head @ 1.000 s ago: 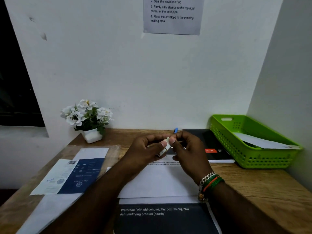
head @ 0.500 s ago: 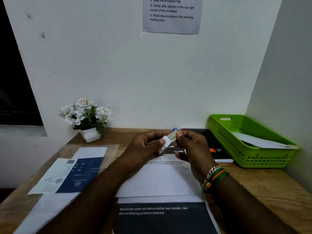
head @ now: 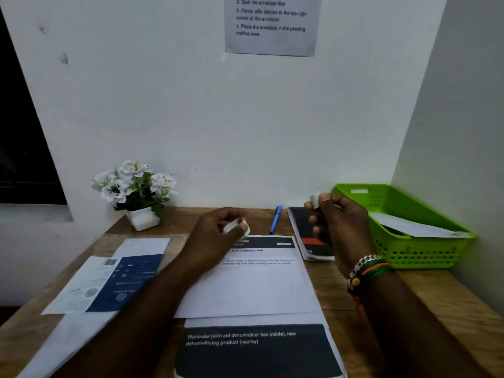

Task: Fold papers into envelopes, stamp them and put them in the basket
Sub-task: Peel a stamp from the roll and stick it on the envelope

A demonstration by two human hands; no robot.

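Over on the left of the wooden desk (head: 450, 304) sits a small pot of white flowers (head: 133, 184), and in front of it a blue-and-white leaflet (head: 109, 282) with a barcode; its print is too small to read. Nothing there looks folded yet.

Moving in, the left hand (head: 215, 238) hovers over the top of the printed sheet (head: 245, 285), fingers curled and pinching a small white scrap (head: 231, 226) (a stamp or its backing, I'd guess, but it is too blurred to say). That sheet lies flat and unfolded, its heading reading "Box Replacement". Below it a second sheet (head: 256, 347) reads "Wardrobe (with old dehumidifier box inside), new dehumidifying product (nearby)".

Up on the wall, the notice (head: 270, 25) lists "2. Seal the envelope flap", "3. Firmly affix stamps to the top right corner of the envelope", "4. Place the envelope in the pending mailing area".

A blue pen (head: 275, 219) lies by a dark booklet (head: 308, 233). The right hand (head: 341, 227), well apart from the left, is raised near the basket, fingertips clamped on another small white piece (head: 315, 199).

Far right, the green basket (head: 425, 255) already holds one white envelope (head: 409, 226), so I judge one done, with the flat sheets to go.
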